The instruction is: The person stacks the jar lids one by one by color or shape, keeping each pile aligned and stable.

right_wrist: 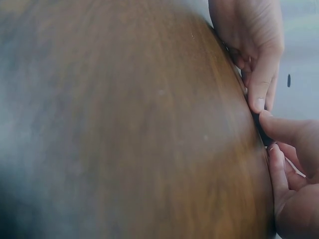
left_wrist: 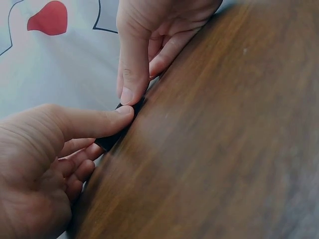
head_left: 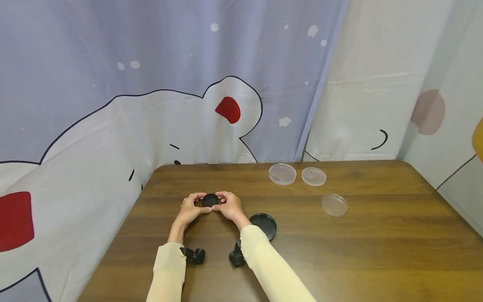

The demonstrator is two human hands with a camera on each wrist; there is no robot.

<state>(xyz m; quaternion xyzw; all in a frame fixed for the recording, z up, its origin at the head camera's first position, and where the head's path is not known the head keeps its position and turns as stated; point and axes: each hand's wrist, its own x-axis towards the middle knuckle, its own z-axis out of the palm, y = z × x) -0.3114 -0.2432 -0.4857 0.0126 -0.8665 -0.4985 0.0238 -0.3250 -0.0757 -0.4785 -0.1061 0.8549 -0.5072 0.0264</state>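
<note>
At the near side, the brown wooden table (head_left: pixel 377 256) is crossed by 2 pale yellow sleeves, the left (head_left: pixel 167 268) reaching almost straight forward and the right (head_left: pixel 273 268) slanted inward. A black wrist device is worn at each cuff, left (head_left: pixel 196 256) and right (head_left: pixel 236 258). The table's left edge is passed at a moderate gap by the left arm; far more wood is left to the right, where the other edge is set well away. Closer in, room is narrowed by a large black dish (head_left: pixel 267 228), partly covered by the right cuff.

Beyond it, a small black dish (head_left: pixel 210 200) is held between both hands, left of the table's middle. It is round, shallow and matt, with a thin raised rim; edge-on in the wrist views, it is seen as a dark strip low at the table surface. Whether it is lifted cannot be told.

It is pinched by the left hand (head_left: pixel 191 208) and the right hand (head_left: pixel 229 205), with both thumbs brought together at the near rim and fingertips set at the far rim. Both wrists are bent inward.

Farther right, 1 clear dish (head_left: pixel 334 205) is placed; 2 more, a larger (head_left: pixel 282 174) and a smaller (head_left: pixel 314 176), are set side by side near the far edge, which is backed by a printed curtain (head_left: pixel 264 46).
</note>
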